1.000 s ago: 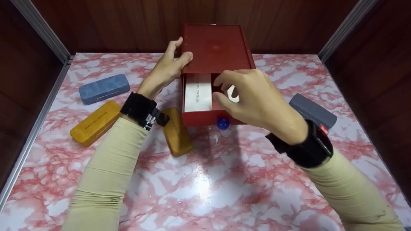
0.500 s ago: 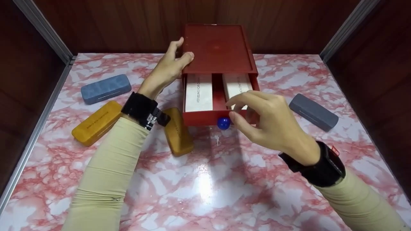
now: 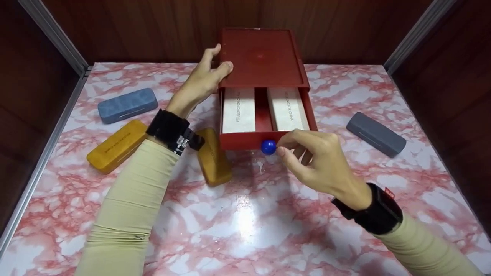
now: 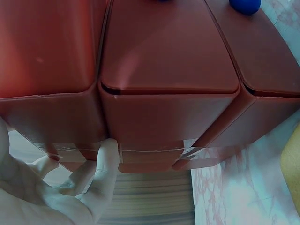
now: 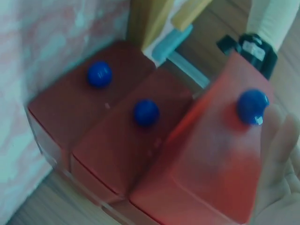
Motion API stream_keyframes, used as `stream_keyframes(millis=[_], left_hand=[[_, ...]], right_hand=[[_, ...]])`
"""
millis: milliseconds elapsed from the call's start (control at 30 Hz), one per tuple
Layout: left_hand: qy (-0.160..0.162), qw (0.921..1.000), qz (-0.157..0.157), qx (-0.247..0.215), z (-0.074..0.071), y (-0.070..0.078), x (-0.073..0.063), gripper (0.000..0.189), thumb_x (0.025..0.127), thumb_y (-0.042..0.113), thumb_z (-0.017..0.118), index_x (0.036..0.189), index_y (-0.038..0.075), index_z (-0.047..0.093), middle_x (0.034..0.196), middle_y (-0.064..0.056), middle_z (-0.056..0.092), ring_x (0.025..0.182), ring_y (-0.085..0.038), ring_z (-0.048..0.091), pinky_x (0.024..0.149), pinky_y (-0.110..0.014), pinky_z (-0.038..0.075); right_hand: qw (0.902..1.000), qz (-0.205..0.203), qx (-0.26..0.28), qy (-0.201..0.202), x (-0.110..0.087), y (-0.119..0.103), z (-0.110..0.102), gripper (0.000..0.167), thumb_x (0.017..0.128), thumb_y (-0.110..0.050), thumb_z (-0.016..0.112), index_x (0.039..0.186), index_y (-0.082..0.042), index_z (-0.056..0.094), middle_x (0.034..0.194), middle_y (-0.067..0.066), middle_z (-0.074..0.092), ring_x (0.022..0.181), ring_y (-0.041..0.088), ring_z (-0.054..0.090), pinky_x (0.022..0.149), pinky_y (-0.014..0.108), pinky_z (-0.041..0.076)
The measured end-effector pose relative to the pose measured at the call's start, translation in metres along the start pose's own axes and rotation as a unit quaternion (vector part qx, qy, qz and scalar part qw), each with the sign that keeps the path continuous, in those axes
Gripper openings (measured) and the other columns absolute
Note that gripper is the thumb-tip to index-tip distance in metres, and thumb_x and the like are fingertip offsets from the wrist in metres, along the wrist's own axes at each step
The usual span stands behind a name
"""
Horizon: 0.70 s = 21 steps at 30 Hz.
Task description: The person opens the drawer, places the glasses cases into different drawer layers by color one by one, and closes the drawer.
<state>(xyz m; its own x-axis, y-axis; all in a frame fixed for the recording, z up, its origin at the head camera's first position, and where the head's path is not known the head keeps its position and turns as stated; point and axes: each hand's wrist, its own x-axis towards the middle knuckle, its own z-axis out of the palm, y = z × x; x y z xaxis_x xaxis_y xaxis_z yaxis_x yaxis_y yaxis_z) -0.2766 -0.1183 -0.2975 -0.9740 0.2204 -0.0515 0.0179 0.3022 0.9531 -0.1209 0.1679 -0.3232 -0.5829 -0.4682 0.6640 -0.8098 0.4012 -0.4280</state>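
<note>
That drawer box (image 3: 264,63) looks smooth plastic to me, knob (image 3: 268,147) glossy, table (image 3: 268,245) shiny, back wall (image 3: 153,30) wood-grained.

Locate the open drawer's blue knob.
In the head view, the blue knob is right of center, on the front of the open drawer, beside the right hand.

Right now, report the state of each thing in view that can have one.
Top drawer, pulled open
Lower two drawers, shut
Both white cases, closed
Blue case, closed
Both yellow cases, closed
Grey case, closed
Left hand, against red cabinet
Right hand, at blue knob, contact unclear
</note>
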Motion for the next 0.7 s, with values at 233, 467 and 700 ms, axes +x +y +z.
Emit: stream_keyframes(millis=[233, 467, 700], left_hand=[[0.001, 1.0, 0.004, 0.005, 0.0, -0.001, 0.0, 0.079, 0.107, 0.049, 0.057, 0.171, 0.033, 0.014, 0.168, -0.009, 0.037, 0.09, -0.012, 0.053, 0.069, -0.024, 0.045], [-0.002, 1.0, 0.001, -0.002, 0.001, 0.002, 0.001, 0.078, 0.107, 0.048, 0.057, 0.171, 0.034, 0.014, 0.172, -0.007, 0.032, 0.136, -0.016, 0.054, 0.088, -0.029, 0.048], [0.0, 1.0, -0.006, -0.005, 0.0, 0.001, -0.001, 0.078, 0.107, 0.048, 0.057, 0.171, 0.035, 0.014, 0.171, -0.009, 0.035, 0.145, -0.014, 0.049, 0.095, -0.03, 0.049]], right_hand=[[0.9975, 0.065, 0.024, -0.013, -0.014, 0.008, 0.008, 0.011, 0.097, -0.008, 0.068, 0.091, -0.008, 0.078, 0.075, -0.005, 0.072, 0.056, 0.003, 0.062, 0.055, 0.017, 0.052], [0.9714, 0.187, 0.119, -0.085, -0.023, 0.009, 0.009, 0.017, 0.107, -0.015, 0.065, 0.101, -0.01, 0.08, 0.074, -0.005, 0.073, 0.047, 0.012, 0.065, 0.044, 0.028, 0.054], [0.9113, 0.299, 0.236, -0.157, -0.022, 0.009, 0.015, 0.031, 0.113, -0.028, 0.055, 0.11, -0.007, 0.078, 0.091, 0.005, 0.081, 0.057, 0.038, 0.071, 0.051, 0.05, 0.06]])
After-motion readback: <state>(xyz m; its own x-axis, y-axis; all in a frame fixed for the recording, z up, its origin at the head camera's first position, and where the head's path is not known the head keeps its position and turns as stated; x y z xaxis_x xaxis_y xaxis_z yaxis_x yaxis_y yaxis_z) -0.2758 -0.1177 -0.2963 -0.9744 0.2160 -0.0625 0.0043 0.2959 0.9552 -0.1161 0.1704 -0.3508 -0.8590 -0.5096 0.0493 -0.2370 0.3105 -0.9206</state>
